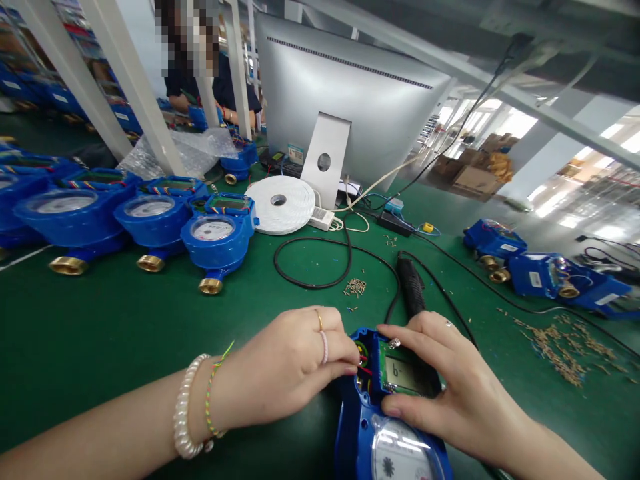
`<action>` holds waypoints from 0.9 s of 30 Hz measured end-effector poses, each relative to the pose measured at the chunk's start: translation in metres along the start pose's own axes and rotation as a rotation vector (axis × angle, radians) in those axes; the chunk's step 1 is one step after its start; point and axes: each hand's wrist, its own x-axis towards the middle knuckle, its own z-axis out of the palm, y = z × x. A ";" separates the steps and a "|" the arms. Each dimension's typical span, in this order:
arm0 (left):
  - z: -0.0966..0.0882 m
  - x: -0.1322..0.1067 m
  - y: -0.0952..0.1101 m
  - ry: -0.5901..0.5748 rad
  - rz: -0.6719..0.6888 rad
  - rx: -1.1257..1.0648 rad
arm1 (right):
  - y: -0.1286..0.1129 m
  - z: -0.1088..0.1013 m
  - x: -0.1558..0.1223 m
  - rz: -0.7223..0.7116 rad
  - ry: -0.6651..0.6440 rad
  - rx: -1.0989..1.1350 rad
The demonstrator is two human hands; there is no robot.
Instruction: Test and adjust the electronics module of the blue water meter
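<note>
A blue water meter [350, 427] lies on the green table at the lower middle, its electronics compartment uncovered. Inside the compartment sits a circuit board with a small lit display [407, 375], and red and yellow wires show on its left. My left hand [295, 360] has its fingers pinched at the compartment's left side, by the wires; what lies between the fingertips is hidden. From the right, my right hand [460, 387] spans the display board, index finger at its top edge and thumb at its bottom edge. Behind that hand lies a black-handled electric screwdriver [411, 287].
Several blue meters [215, 233] stand in a row at left, and more meters [535, 273] sit at right. Loose screws [355, 287] lie beyond my hands, with a bigger scatter [560, 347] at right. Behind are a white tape roll [283, 203], cables, a monitor [340, 87] and a co-worker [220, 87].
</note>
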 end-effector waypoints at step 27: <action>0.037 0.021 0.015 -0.003 -0.422 -0.314 | 0.017 0.025 -0.039 0.425 0.349 1.176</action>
